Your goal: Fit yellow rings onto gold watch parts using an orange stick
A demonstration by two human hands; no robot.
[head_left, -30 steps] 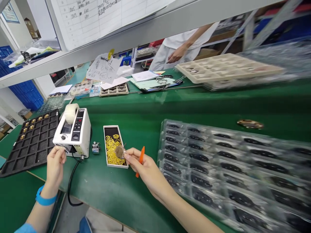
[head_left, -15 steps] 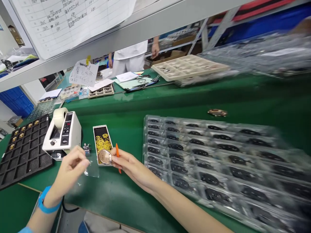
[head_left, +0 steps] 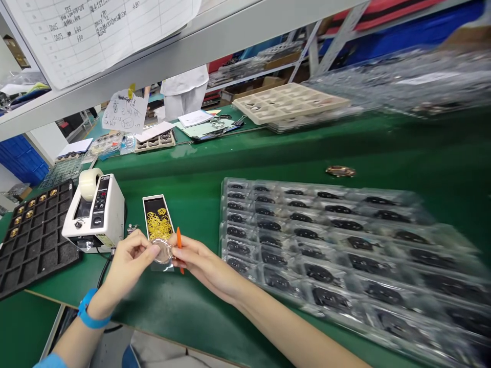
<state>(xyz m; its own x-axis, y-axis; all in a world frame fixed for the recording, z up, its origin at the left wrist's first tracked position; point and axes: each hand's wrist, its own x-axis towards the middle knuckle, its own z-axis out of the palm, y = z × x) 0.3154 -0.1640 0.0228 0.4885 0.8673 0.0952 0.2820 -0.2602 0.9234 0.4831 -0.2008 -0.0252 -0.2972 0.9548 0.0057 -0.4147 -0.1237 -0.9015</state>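
My left hand (head_left: pixel 128 265) and my right hand (head_left: pixel 203 266) meet above the green bench. Between them is a round metal piece (head_left: pixel 163 251) with a clear plastic film (head_left: pixel 158 263) around or against it, pinched by the fingers of both hands. My right hand also holds an orange stick (head_left: pixel 178 246) upright. Just behind the hands lies a white box (head_left: pixel 146 225) with loose gold rings (head_left: pixel 160 226) on a black base. A small tally counter (head_left: pixel 132 229) is partly hidden behind my left hand.
A white tape dispenser (head_left: pixel 94 214) and a black foam tray of gold parts (head_left: pixel 36 235) are at left. Clear blister trays of black parts (head_left: pixel 326 245) fill the right. Further along stand a beige tray (head_left: pixel 287 102), papers, and a person in white (head_left: pixel 184 89).
My left hand has moved right from the tape dispenser and now brings the clear film onto the round piece. The whole view has swung slightly as my head turned.
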